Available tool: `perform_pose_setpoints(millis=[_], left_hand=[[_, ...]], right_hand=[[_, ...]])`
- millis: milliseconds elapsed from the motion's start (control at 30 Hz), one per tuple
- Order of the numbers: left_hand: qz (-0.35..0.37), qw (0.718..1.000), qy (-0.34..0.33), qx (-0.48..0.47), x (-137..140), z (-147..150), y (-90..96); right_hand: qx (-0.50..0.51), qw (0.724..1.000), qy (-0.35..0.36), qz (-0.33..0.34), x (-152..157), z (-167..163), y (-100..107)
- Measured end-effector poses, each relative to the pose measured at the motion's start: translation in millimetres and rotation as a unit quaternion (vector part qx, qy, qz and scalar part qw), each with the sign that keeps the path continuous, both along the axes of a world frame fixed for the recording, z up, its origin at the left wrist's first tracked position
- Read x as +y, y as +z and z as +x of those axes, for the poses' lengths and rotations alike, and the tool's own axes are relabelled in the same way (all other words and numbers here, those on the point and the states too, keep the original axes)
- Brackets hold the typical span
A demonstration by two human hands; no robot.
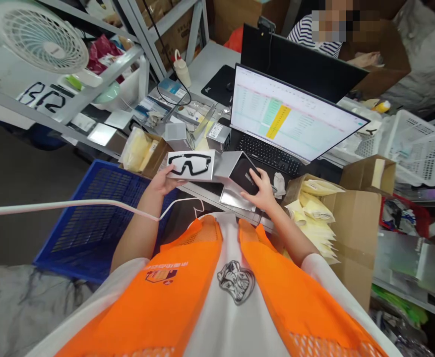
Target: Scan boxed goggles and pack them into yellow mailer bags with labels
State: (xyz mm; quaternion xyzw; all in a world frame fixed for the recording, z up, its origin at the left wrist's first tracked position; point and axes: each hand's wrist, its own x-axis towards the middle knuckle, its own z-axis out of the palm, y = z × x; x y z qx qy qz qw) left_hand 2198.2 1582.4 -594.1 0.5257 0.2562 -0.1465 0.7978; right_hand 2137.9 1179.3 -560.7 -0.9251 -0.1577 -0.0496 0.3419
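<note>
My left hand [165, 180] is closed around the left end of a white box [202, 177] printed with black-framed sports glasses. My right hand [262, 192] grips a black case [244, 176] with pale lettering, thumb and fingers on its right side. Between the two, a grey sleeve-like part [227, 166] adjoins both; I cannot tell whether they are one package. Below the case, a shiny silver box [235, 197] lies at the desk edge. Just behind them stand a small grey box with a label [219, 136] and an open grey tray [175, 133].
A monitor [287, 114] and keyboard [269, 154] stand behind my hands. Yellow padded envelopes [316, 213] fill a carton at right; a blue crate [91, 218] is at left. A white cable [109, 202] crosses by my left forearm. Another person [299, 34] sits beyond the monitors.
</note>
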Motion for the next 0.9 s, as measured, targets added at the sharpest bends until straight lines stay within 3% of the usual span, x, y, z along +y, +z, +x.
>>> perform_pose_setpoints(millis=[167, 300, 400, 533, 733, 900], left_hand=[[0.003, 0.998, -0.055, 0.038, -12.4, 4.6, 5.7], [-0.005, 0.995, -0.061, 0.08, 4.3, 8.7, 10.3], [-0.003, 0.994, -0.066, 0.081, 20.4, 11.6, 17.0], [-0.023, 0.994, -0.07, 0.076, 45.1, 13.2, 24.1], [0.0, 0.995, -0.077, 0.057, 92.6, 5.3, 24.9], [-0.011, 0.988, -0.111, 0.107, 130.6, -3.2, 23.8]], right_hand=[[0.006, 0.997, 0.016, -0.075, -1.3, -24.6, 28.0], [0.013, 0.987, 0.045, -0.151, -0.3, -28.3, 42.9], [0.017, 0.982, 0.082, -0.168, 10.6, -28.7, 47.2], [0.013, 0.983, 0.09, -0.159, 39.3, -22.3, 51.9], [0.05, 0.958, 0.117, -0.256, 97.0, 1.0, 75.6], [0.068, 0.944, 0.148, -0.287, 149.5, 13.0, 86.6]])
